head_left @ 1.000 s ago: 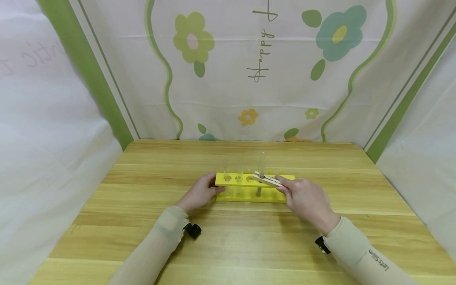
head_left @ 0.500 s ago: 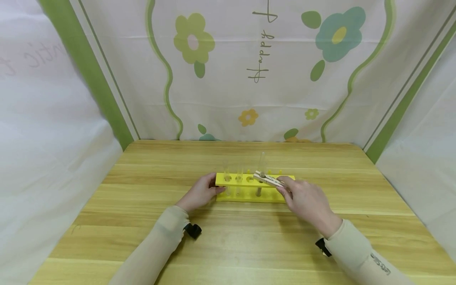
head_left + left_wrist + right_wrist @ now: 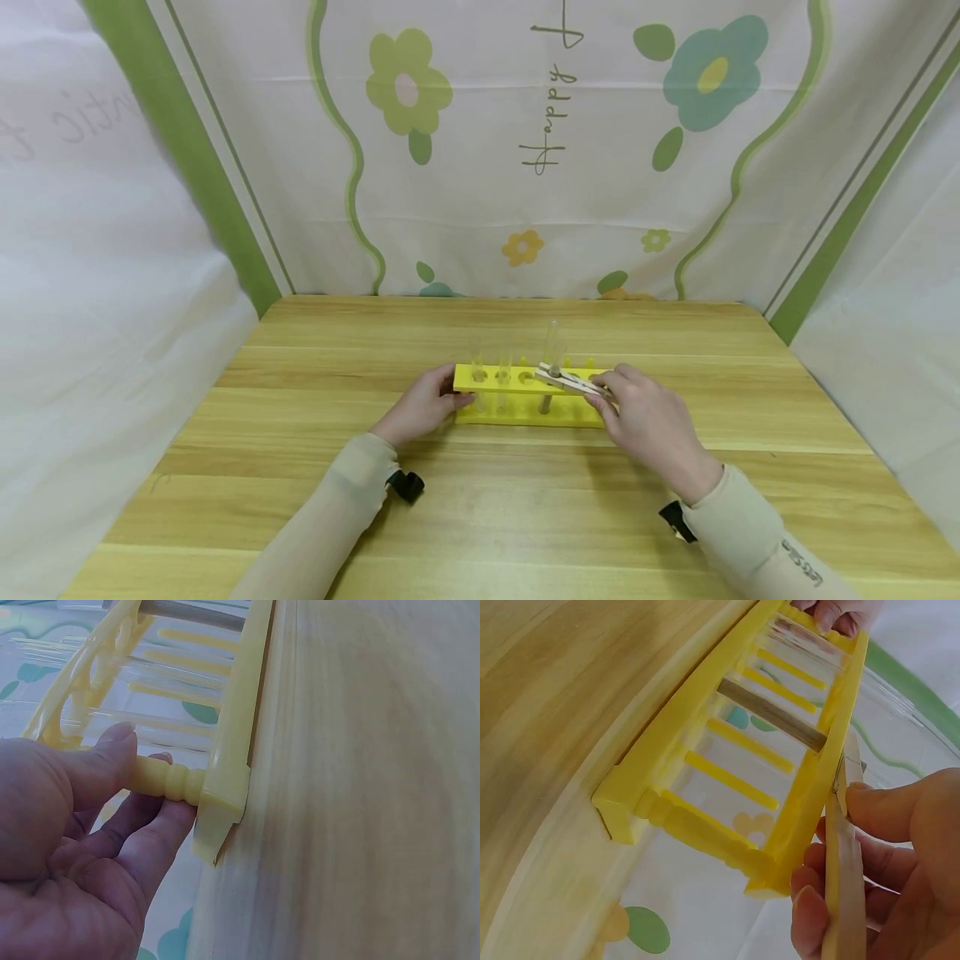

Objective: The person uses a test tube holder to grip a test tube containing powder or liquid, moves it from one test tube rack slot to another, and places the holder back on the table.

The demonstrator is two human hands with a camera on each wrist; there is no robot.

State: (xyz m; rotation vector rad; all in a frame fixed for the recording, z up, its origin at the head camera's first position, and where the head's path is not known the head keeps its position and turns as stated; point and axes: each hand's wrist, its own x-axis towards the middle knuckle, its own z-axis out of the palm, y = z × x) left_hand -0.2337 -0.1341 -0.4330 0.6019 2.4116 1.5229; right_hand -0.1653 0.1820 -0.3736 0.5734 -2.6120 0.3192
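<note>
The head view is facing forward, down over the table point(image 3: 480, 525). Close wrist views are sharing the rack point(image 3: 667, 735) from opposite ends.

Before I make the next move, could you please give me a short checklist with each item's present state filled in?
1. Rack steadied: ok, the left hand grips its end post.
2. Rack standing on the table: ok, its base rests there.
3. Wooden clamp in hand: ok, the right hand holds it.
4. Clamp firm on the tube with the grey-brown lower part: cannot tell; it is at the tube just above the top rail, but its tightness doesn't show.
5. That tube lifted free of the rack: not ok, its lower part is below the top rail.
6. Two clear tubes standing in the rack: ok.
</note>
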